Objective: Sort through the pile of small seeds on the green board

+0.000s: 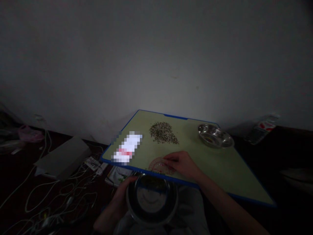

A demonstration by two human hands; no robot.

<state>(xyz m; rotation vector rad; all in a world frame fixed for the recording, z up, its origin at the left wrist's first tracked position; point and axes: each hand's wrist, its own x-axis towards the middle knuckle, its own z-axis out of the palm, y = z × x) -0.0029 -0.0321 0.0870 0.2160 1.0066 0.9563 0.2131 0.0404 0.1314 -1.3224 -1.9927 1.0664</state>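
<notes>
My left hand (122, 192) grips the rim of a steel bowl (152, 200) held just below the near edge of a green board with a blue border (220, 166). My right hand (182, 163) rests on the board with fingers curled on a pink see-through protractor (157, 165). A heap of small dark grains (163, 133) lies on the board beyond that hand. A second, empty steel bowl (215, 135) stands at the board's far right. A white paper slip (127, 148), blurred out, lies at the board's left.
The room is dim, with a pale wall behind. Tangled white cables (56, 199) and a flat grey box (62, 158) lie on the dark floor at left. A plastic bottle (262, 129) lies at right. Papers (117, 174) sit under the board's left edge.
</notes>
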